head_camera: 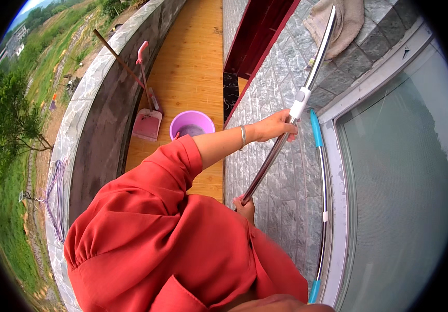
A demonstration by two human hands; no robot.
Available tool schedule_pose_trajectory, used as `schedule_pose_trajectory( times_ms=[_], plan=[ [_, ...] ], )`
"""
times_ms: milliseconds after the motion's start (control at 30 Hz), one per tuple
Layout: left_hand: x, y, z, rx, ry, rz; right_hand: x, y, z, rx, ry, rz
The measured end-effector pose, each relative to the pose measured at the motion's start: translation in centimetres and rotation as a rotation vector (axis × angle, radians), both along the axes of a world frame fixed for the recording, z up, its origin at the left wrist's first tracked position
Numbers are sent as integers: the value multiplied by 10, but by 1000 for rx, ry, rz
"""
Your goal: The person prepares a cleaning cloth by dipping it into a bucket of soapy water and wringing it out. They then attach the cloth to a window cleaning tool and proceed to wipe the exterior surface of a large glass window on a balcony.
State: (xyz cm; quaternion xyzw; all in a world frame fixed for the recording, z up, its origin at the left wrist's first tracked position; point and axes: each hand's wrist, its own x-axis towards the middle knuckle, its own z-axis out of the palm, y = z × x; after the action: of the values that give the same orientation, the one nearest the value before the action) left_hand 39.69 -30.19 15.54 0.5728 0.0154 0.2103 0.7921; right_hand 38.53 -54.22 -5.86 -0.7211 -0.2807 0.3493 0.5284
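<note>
My left hand (276, 125), with a silver bangle at the wrist, grips a telescopic metal pole (267, 163) just below its white plastic clamp (300, 102). Lower on the same pole, my right hand (246, 208) is closed around it near my red shirt; the pole's lower end is hidden. Its bright upper section slants up to the right and overlaps a beige cloth (348, 33); whether they are joined I cannot tell. A second metal pole (322, 175) with teal ends and a white collar stands or lies along the window frame, to the right of my hands.
A purple basin (192, 117) holding liquid sits on the wood-look floor (187, 58). Beside it are a pink dustpan (147, 124) and a wooden stick (118, 58) against the low wall (91, 76). Hangers (56, 199) lie on the wall. At right is a glass window (399, 187).
</note>
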Motion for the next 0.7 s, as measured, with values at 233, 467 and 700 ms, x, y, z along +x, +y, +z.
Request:
schedule_pose_trajectory(
  times_ms=[233, 467, 700],
  plan=[
    [-19, 47, -30, 74, 111, -109, 18, 18, -68, -127, 90, 20],
    [-34, 144, -41, 198, 250, -208, -5, 86, -86, -195, 156, -108],
    [-29, 192, -67, 253, 255, -227, 0, 127, -109, -278, -56, -58]
  ],
)
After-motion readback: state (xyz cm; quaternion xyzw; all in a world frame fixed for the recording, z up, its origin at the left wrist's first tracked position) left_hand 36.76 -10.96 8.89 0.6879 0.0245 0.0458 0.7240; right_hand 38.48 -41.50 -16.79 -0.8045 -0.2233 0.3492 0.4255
